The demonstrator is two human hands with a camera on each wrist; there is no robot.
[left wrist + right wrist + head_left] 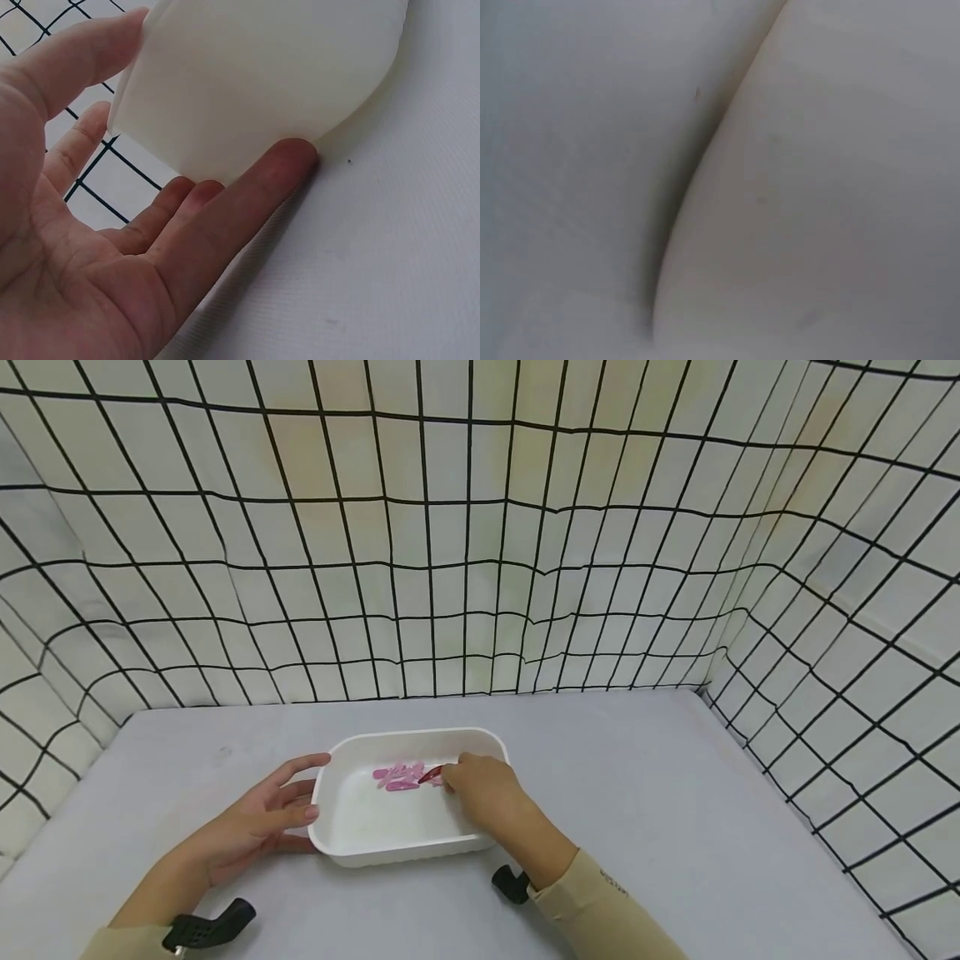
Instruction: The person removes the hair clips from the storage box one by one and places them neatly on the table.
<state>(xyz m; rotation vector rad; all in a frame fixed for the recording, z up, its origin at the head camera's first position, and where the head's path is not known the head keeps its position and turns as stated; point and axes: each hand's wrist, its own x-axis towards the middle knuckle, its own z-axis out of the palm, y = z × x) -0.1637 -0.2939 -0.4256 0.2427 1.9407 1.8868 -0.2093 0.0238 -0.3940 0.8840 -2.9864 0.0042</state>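
Observation:
A white rectangular tray (360, 827) with rounded corners rests on the table. Inside it, toward the far side, lies a loose group of small pink elongated pieces (402, 785), too small to identify surely. My right hand (483, 789) reaches over the tray's right side and pinches a slim, pointed red clip-like piece (431, 774) above the pink ones. At the tray's left end, my left hand (258, 818) has its fingers spread and fairly straight against the outer wall and rim. In the left wrist view, fingertips touch the tray wall (247, 82). The right wrist view shows only the tray's pale side (802, 202).
Pale cloth covers the table (637, 827). Black wire grid (465, 564) backed with white sheeting stands along the back and both sides. A dark wrist mount (210, 927) sits on the left wrist, another (512, 885) by the right.

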